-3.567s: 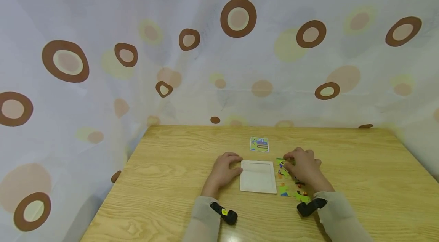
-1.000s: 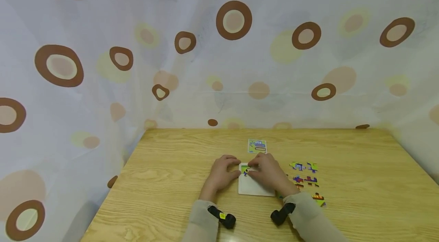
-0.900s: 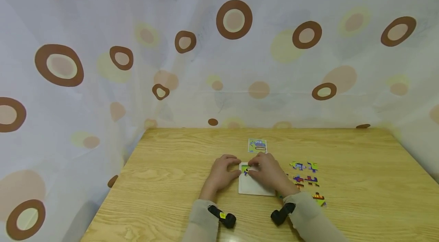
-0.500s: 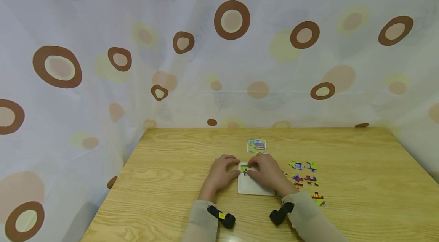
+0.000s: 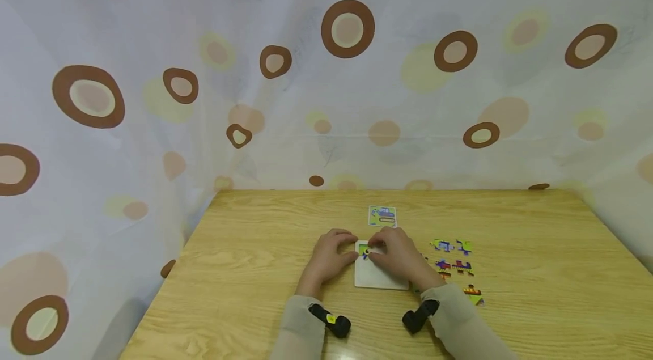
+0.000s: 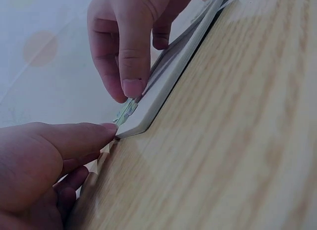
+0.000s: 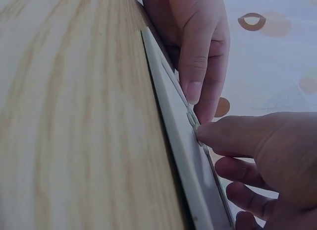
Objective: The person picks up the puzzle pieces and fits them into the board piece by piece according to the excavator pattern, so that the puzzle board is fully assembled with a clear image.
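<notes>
A shallow white puzzle tray (image 5: pixel 380 280) lies on the table with a green puzzle piece (image 5: pixel 363 249) in its far left corner. My right hand (image 5: pixel 399 257) pinches that piece between thumb and fingertips, hiding part of it and the tray's far right side. At the tray's left edge, my left hand (image 5: pixel 329 258) holds the corner, its thumb and forefinger spread along it. The left wrist view shows the piece (image 6: pixel 125 112) low at the corner, under the right fingertips. In the right wrist view, the left thumb lies against the tray's side wall (image 7: pixel 178 155).
Several loose jigsaw pieces (image 5: pixel 462 267) lie right of the tray, some partly behind the right wrist. Beyond the tray is a square picture card (image 5: pixel 382 216) showing an excavator. A patterned curtain (image 5: pixel 285 161) hangs along the table's back edge.
From among the loose pieces, my right hand has moved left with a green piece into the tray's far left corner. Over the last second it stays there, barely moving. My left hand keeps its hold.
</notes>
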Tool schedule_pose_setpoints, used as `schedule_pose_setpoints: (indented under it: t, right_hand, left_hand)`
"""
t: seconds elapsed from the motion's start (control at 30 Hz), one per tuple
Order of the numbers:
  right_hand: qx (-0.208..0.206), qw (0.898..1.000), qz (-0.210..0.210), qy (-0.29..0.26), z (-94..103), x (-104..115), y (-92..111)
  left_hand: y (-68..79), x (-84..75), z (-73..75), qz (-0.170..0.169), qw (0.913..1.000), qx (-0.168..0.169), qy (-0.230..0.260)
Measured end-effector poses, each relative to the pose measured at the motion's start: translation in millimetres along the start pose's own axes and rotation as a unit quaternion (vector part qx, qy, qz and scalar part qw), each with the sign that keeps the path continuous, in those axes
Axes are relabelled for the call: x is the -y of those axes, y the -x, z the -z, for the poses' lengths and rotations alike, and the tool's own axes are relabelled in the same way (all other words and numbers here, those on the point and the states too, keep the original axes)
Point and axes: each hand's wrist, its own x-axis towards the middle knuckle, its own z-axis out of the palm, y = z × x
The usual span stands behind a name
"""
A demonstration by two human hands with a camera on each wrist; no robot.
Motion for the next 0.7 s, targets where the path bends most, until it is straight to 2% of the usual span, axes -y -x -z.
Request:
schedule_pose_setpoints:
  t: [0.37,0.7]
  right_hand:
    - [-0.017,1.000,0.007,-0.009,8.1,3.7,3.7]
    - [-0.027,0.999,0.002,-0.019,32.4,5.7,13.1]
  left_hand:
    - [0.8,-1.0,-0.9,-0.004,1.0000,-0.001,0.002]
    - [-0.4,-1.5,-0.6,0.002,1.0000,0.000,0.001]
